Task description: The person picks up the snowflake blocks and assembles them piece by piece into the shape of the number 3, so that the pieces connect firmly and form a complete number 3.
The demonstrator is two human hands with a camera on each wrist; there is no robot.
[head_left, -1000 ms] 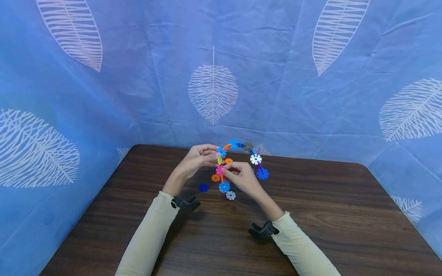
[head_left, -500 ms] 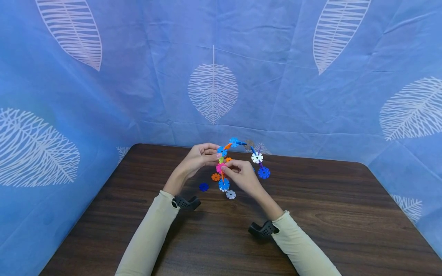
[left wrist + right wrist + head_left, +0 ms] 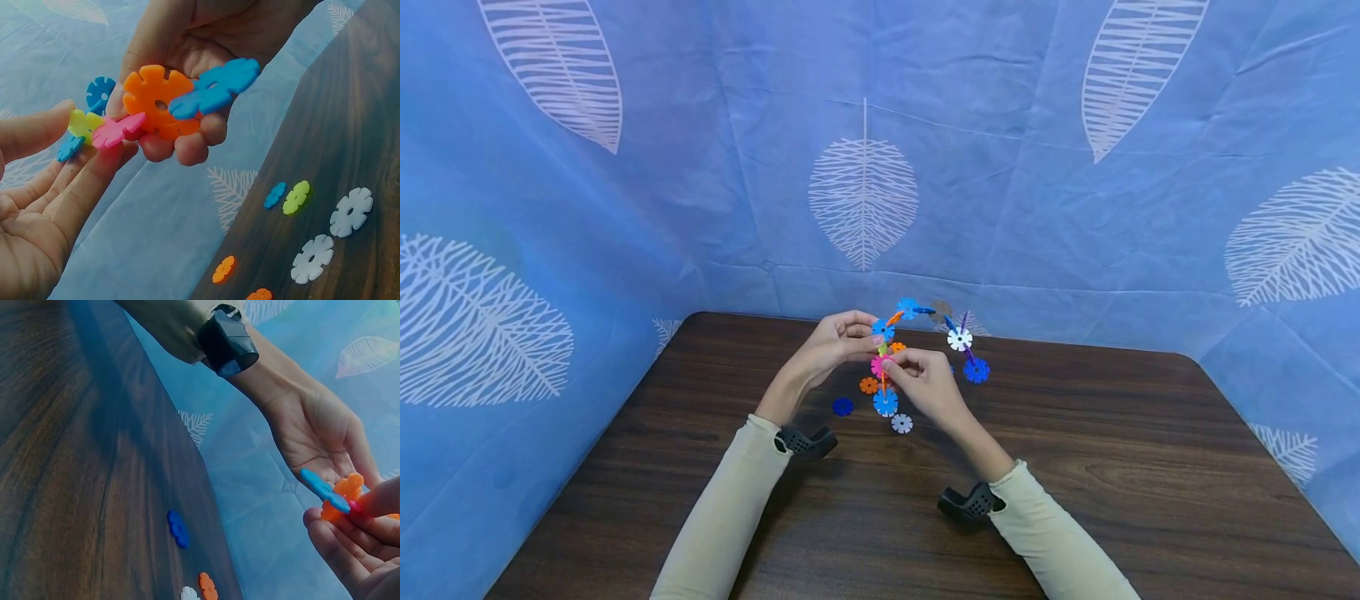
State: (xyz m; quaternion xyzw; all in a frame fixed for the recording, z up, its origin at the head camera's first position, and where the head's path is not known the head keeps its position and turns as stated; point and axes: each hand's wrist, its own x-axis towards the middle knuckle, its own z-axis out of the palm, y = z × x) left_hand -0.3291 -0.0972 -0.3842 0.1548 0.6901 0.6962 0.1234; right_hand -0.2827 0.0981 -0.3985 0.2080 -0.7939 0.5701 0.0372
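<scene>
A chain of interlocking plastic snowflake discs (image 3: pixel 885 402) in several colours is held up over the table, arching to the right. My left hand (image 3: pixel 831 348) pinches it near the yellow-green disc (image 3: pixel 81 124), with the thumb above and fingers below. Close beside it, my right hand (image 3: pixel 927 382) grips the chain between thumb and fingers around the pink disc (image 3: pixel 878 366). In the left wrist view the pink disc slots into an orange disc (image 3: pixel 145 94), which carries a light blue disc (image 3: pixel 215 89) at that end. The far end of the arch finishes in a dark blue disc (image 3: pixel 977 370).
Loose discs lie on the dark wooden table (image 3: pixel 1112 467) below the hands: a dark blue disc (image 3: pixel 842 407), a white disc (image 3: pixel 902 423), an orange disc (image 3: pixel 868 385) and others. A blue leaf-print cloth (image 3: pixel 760 167) hangs behind the table.
The chain has tilted slightly; its dark blue end has swung a little up and to the right. Both hands keep their hold in nearly the same place.
</scene>
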